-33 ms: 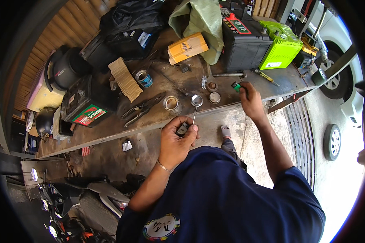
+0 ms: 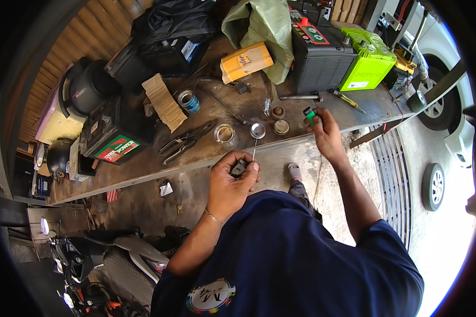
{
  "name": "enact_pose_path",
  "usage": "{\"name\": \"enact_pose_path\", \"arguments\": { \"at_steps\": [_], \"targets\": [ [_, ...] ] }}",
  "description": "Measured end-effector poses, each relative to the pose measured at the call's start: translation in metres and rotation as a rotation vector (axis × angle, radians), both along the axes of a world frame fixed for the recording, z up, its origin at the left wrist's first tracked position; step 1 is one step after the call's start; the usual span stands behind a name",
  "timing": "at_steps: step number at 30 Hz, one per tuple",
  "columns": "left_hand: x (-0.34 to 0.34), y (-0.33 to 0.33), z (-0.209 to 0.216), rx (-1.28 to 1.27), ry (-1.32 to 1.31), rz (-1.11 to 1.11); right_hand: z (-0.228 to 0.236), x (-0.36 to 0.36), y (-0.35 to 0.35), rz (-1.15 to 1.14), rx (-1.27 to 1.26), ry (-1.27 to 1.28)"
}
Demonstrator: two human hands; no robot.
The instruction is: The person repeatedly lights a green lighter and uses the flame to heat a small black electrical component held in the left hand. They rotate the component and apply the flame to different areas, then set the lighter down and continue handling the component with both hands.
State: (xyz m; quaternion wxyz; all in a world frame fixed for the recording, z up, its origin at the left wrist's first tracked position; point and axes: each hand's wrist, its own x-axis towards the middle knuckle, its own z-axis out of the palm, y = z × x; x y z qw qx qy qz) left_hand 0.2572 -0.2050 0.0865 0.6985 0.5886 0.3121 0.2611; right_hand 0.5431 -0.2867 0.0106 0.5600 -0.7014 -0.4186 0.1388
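Observation:
My left hand (image 2: 226, 185) is closed in front of the bench edge. It holds a small dark block-shaped part (image 2: 238, 168), and its thumb and finger pinch a thin metal rod (image 2: 255, 151). The rod points up toward a small round silver tin (image 2: 257, 130) on the bench; whether they touch, I cannot tell. To the right, over the bench edge, my right hand (image 2: 329, 138) grips a small green cylinder with a dark end, a lighter by its look (image 2: 310, 116). An open jar (image 2: 225, 136) and a round lid (image 2: 281, 127) stand on either side of the silver tin.
The wooden bench (image 2: 195, 162) carries pliers (image 2: 188, 142), a blue can (image 2: 189, 101), cardboard (image 2: 164, 103), a hammer (image 2: 301, 97), a yellow-handled screwdriver (image 2: 349, 101) and several batteries, one bright green (image 2: 367, 61). A motorcycle (image 2: 127, 264) stands at lower left; a tyre (image 2: 433, 187) lies right.
The green lighter in my right hand has tilted more upright, with a slight turn of the fingers. My left hand stays in place with the rod and the dark part.

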Motion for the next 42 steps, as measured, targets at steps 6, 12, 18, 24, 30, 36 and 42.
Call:
{"name": "enact_pose_path", "arguments": {
  "at_steps": [6, 12, 18, 24, 30, 36, 42],
  "targets": [
    [-0.001, 0.001, 0.004, 0.15, 0.019, 0.028, 0.025, -0.094, -0.015, 0.406, -0.019, 0.656],
    [-0.012, -0.002, 0.015, 0.115, -0.048, 0.003, 0.051, -0.116, -0.013, 0.602, 0.009, 0.589],
    [-0.019, -0.004, 0.019, 0.163, -0.019, 0.014, 0.061, -0.118, -0.01, 0.698, -0.006, 0.78],
    [-0.027, -0.003, 0.017, 0.217, -0.063, -0.022, 0.055, -0.124, -0.006, 0.692, -0.003, 0.601],
    [-0.03, -0.002, 0.019, 0.173, -0.088, -0.003, 0.047, -0.125, -0.001, 0.66, 0.002, 0.747],
    [-0.032, -0.001, 0.02, 0.184, -0.074, -0.021, 0.046, -0.129, -0.001, 0.607, 0.049, 0.816],
    [-0.032, 0.001, 0.018, 0.208, -0.058, -0.066, 0.045, -0.132, 0.0, 0.616, 0.026, 0.839]
  ]
}}
